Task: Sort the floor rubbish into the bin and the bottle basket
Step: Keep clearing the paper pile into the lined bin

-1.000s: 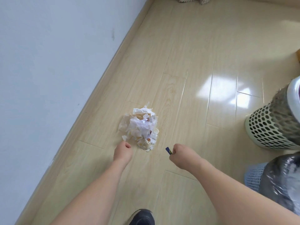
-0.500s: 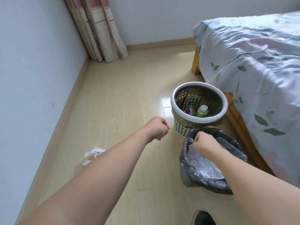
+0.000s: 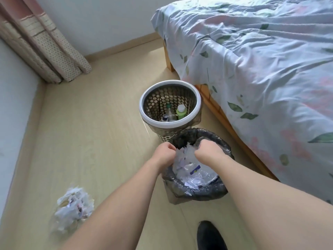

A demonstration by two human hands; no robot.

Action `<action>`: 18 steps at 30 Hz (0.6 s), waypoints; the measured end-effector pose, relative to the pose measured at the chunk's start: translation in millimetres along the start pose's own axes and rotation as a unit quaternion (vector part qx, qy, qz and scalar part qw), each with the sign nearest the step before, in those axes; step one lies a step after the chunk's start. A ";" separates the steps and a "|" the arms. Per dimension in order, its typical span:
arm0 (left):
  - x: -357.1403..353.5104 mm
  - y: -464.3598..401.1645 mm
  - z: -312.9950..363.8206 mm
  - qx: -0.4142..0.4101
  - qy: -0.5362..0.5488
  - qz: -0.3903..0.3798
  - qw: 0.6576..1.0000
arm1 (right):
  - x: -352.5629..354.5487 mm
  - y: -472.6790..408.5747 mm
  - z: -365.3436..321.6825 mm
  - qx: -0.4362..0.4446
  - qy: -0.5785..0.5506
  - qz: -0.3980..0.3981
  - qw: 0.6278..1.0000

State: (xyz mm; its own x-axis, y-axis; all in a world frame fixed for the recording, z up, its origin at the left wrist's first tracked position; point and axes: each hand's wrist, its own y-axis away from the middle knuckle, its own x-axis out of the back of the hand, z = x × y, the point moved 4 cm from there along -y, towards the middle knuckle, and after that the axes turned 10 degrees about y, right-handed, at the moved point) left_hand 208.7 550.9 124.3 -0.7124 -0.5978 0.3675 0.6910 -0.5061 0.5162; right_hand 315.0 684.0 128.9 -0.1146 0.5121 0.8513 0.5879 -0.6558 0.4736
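Observation:
The bin (image 3: pixel 212 134), lined with a black bag, stands on the floor just before me and holds white paper scraps and a blue scrap (image 3: pixel 195 169). My left hand (image 3: pixel 164 153) hovers over its left rim, fingers curled, with white paper scraps (image 3: pixel 182 154) at its fingertips. Over the bin's far rim my right hand (image 3: pixel 209 150) is a fist pointing down, and nothing shows in it. Behind the bin, the white-rimmed bottle basket (image 3: pixel 144 112) contains a green bottle (image 3: pixel 181 110) and a clear bottle (image 3: pixel 168 112). A pile of torn paper (image 3: pixel 73 208) lies on the floor at lower left.
A bed (image 3: pixel 261 69) with a leaf-print sheet fills the right side, its wooden frame close to both containers. A curtain (image 3: pixel 45 51) hangs in the far left corner and a wall (image 3: pixel 10 105) runs along the left. My dark shoe (image 3: pixel 210 235) is at the bottom.
I have turned from the paper pile to the bin. Both hands moved from the floor to above the bin, and the blue scrap from my right hand now lies inside it.

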 end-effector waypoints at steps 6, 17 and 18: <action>140.5 40.9 -23.4 0.038 -0.009 0.042 0.998 | -17.6 38.1 -82.2 0.133 0.062 0.018 0.989; 362.6 161.2 -290.1 0.207 0.000 0.186 0.961 | -186.2 138.7 -273.0 0.328 0.180 -0.132 0.918; 364.9 167.0 -320.8 0.223 0.003 0.193 0.956 | -202.2 140.7 -281.7 0.333 0.194 -0.145 0.911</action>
State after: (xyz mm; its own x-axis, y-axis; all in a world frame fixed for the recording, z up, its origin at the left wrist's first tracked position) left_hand 103.4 48.8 96.4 -0.4141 -0.6909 0.5926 0.7795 0.0669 0.6228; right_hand 195.2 332.0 87.1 -0.5406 0.2914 0.7892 0.8290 0.0246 0.5588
